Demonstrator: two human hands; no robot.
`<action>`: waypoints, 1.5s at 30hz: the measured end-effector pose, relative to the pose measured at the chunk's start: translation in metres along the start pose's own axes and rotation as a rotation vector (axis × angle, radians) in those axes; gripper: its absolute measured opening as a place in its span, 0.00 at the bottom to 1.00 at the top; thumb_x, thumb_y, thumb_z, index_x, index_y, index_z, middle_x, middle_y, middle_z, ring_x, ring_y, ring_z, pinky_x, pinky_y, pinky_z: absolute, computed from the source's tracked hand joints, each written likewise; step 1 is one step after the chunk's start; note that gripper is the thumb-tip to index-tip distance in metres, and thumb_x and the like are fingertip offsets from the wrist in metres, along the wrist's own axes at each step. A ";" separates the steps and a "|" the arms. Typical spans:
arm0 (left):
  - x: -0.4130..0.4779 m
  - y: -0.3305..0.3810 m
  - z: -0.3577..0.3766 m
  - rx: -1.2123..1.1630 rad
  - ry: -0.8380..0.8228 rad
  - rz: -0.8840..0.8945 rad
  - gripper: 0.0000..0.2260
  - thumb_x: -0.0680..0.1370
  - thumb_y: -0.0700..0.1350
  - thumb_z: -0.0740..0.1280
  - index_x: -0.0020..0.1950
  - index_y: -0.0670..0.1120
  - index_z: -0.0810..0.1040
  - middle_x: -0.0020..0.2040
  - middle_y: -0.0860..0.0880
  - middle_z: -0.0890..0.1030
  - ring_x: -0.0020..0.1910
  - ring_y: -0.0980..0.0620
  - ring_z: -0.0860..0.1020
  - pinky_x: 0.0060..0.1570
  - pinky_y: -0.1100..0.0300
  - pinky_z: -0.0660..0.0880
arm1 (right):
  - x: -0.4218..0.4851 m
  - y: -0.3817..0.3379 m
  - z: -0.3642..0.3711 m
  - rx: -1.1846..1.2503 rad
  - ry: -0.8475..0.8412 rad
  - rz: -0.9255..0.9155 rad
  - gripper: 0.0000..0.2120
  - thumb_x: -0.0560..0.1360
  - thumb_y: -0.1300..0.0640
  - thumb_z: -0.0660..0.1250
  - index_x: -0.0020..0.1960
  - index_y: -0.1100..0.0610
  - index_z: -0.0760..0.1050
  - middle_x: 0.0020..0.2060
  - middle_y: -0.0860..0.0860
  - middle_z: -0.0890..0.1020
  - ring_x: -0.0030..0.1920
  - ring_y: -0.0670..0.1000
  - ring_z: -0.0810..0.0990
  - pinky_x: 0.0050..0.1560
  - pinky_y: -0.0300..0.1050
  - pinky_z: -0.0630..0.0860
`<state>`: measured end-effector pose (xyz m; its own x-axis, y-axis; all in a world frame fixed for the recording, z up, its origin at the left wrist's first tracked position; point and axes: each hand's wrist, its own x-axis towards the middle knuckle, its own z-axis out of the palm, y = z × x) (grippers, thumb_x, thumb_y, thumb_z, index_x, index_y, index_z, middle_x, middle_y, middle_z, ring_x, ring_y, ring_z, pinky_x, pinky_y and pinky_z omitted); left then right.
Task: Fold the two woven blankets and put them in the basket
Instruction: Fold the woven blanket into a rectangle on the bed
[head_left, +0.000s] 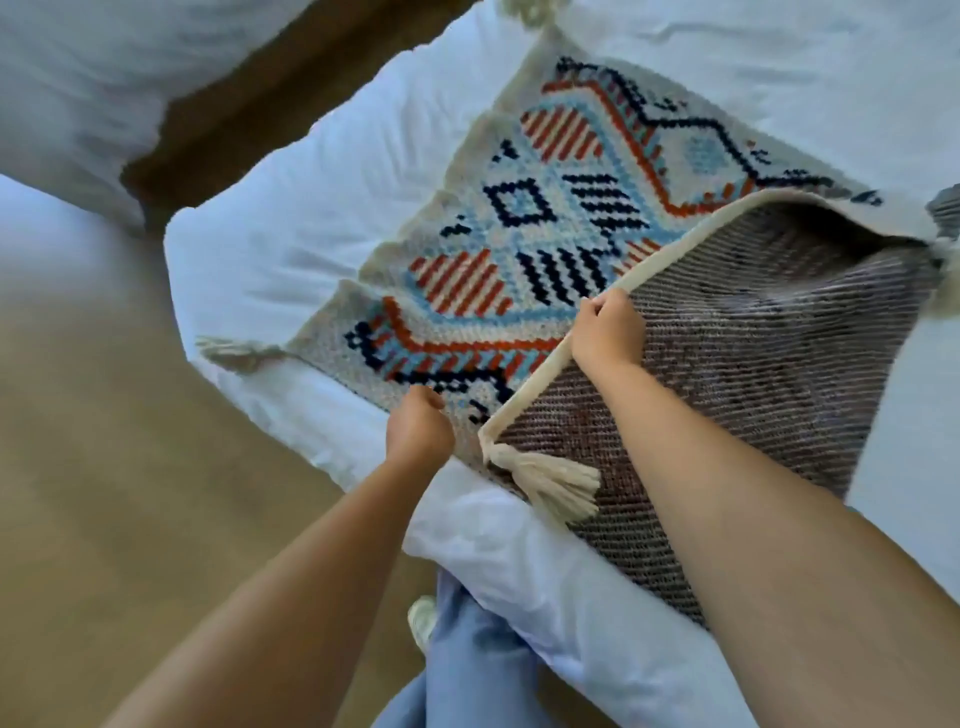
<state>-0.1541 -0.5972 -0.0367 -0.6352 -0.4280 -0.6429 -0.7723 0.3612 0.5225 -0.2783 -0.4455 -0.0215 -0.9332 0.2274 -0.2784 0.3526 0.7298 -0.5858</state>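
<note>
Atop white bedding (311, 182) lies blanket (545, 218); tan floor (104, 467)

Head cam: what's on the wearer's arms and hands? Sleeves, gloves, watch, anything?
Nothing worn that shows. The left hand and right hand have no gloves, and both forearms are uncovered to the frame edge, so no sleeve is in view. No watch, band or bracelet at either wrist; the fingers are too blurred to tell about rings. Below the arms: light blue trousers and a pale shoe.

Bare forearms (291, 571), light blue trousers (467, 654), pale shoe (422, 616)
</note>
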 end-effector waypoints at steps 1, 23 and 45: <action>0.008 -0.003 -0.007 0.063 -0.024 0.039 0.06 0.78 0.36 0.55 0.52 0.43 0.68 0.45 0.43 0.74 0.40 0.45 0.74 0.33 0.53 0.72 | 0.003 -0.009 0.009 0.004 -0.003 -0.002 0.08 0.80 0.55 0.54 0.47 0.59 0.68 0.36 0.51 0.72 0.36 0.54 0.74 0.31 0.46 0.69; 0.131 -0.006 -0.084 0.336 -0.390 0.158 0.06 0.77 0.39 0.54 0.45 0.41 0.70 0.40 0.44 0.74 0.31 0.52 0.69 0.26 0.60 0.64 | 0.046 -0.117 0.142 -0.157 -0.045 0.076 0.09 0.80 0.56 0.55 0.48 0.61 0.70 0.37 0.51 0.73 0.36 0.51 0.73 0.32 0.43 0.68; 0.187 -0.071 -0.183 0.782 -0.386 0.262 0.09 0.73 0.50 0.58 0.45 0.46 0.73 0.38 0.50 0.77 0.37 0.48 0.75 0.33 0.58 0.67 | 0.025 -0.175 0.208 0.088 -0.097 0.194 0.07 0.79 0.56 0.56 0.49 0.59 0.69 0.42 0.52 0.75 0.40 0.51 0.76 0.37 0.45 0.71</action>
<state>-0.2196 -0.8540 -0.0915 -0.6342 0.0031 -0.7732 -0.2879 0.9271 0.2399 -0.3490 -0.7015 -0.0844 -0.8376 0.2920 -0.4617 0.5336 0.6184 -0.5769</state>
